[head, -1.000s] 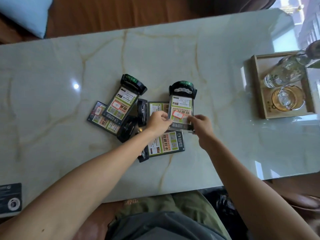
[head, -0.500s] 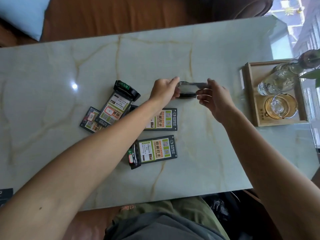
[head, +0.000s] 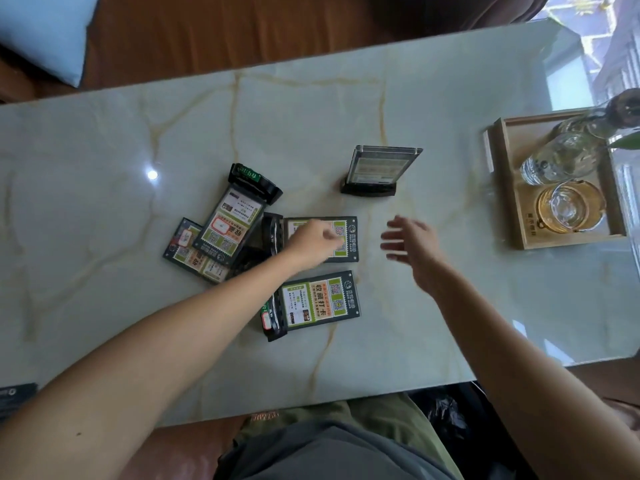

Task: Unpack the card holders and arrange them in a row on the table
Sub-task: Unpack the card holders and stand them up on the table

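One card holder (head: 377, 171) stands upright on its black base in the middle of the marble table (head: 104, 140), apart from both hands. Several others lie flat: one (head: 341, 239) under my left hand (head: 313, 242), one (head: 313, 304) nearer me, and two overlapping at the left, the upper (head: 235, 218) on the lower (head: 188, 249). My left hand rests with curled fingers on the flat holder; whether it grips it is unclear. My right hand (head: 412, 244) hovers open, fingers spread, to the right of the pile.
A wooden tray (head: 502, 188) with a glass jug (head: 561, 157) and a glass cup (head: 568, 207) sits at the right. A dark card (head: 17, 398) lies at the table's near left edge. Brown seating with a pale blue cushion (head: 45, 29) is beyond the far edge.
Both hands lifted one holder off the pile, set it upright further back on the table and let go. They have since come back toward the flat holders.
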The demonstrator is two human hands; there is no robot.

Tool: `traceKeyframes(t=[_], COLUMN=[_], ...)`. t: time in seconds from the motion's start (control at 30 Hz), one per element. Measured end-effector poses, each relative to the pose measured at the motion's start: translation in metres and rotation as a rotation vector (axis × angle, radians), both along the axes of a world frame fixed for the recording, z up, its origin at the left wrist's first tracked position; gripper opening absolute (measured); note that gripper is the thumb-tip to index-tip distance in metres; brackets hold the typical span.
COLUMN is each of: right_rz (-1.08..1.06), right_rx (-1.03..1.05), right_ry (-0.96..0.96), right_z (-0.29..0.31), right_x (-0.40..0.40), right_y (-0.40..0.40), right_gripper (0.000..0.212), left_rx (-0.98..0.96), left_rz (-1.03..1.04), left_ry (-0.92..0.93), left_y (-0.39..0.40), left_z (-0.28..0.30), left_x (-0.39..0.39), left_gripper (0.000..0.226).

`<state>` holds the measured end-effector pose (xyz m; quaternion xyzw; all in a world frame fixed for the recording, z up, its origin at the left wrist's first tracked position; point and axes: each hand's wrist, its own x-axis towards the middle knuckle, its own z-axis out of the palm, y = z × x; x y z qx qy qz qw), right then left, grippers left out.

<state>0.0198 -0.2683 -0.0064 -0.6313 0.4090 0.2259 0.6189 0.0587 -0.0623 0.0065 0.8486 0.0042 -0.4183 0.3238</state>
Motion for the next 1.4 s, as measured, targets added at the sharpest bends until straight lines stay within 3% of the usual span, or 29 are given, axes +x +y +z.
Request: traceKeyframes(t=[0.13, 0.3, 0.5, 0.6, 0.73, 0.87, 1.03, 1.2, 1.4], right_rz=[0.175, 0.121, -0.288, -0.308, -0.202, -0.106, -0.011, 0.064, 0.067], right_rx=[0.007, 0.088, 0.375, 0.411, 0.289, 0.067, -0.208, -0.386, -0.457], right_ry=[0.264, 0.364, 0.28, 0.216, 0.055, -0.203, -0.394, -0.49, -0.487], right_z=[-0.02, -0.027, -0.029, -0.025, -0.01, 0.017, 0.042, 0.054, 0.046], right_x=[-0.077, -0.134, -0.154, -0.156, -0.136, -0.098, -0.059, -0.034, -0.028], right_y=[0.033, 0.067, 0.093, 0.092, 0.076, 0.039, -0.01, -0.041, -0.047], right_gripper=[0.019, 0.025, 0.017, 0.014, 0.014, 0.01, 0.015, 0.015, 0.013], left_rx=[0.213, 0.305, 0.176, 0.026, -0.14, -0.261, -0.363, -0.414, -0.421], left_rz=[-0.33, -0.429, -0.409, -0.356, -0.236, -0.123, -0.04, 0.029, 0.097], left_ry=[0.039, -0.071, -0.026, 0.001, -0.005, -0.128, -0.279, -0.334, -0.328], left_y=[0.02, 0.032, 0.045, 0.05, 0.041, 0.013, -0.033, -0.065, -0.074], left_z=[-0.019, -0.029, -0.025, -0.015, 0.002, 0.019, 0.035, 0.037, 0.027], left_x=[-0.047, -0.063, -0.058, -0.052, -0.044, -0.026, -0.005, 0.008, 0.015], left_gripper=[0.037, 0.045, 0.022, 0.022, 0.028, 0.012, 0.015, 0.01, 0.01])
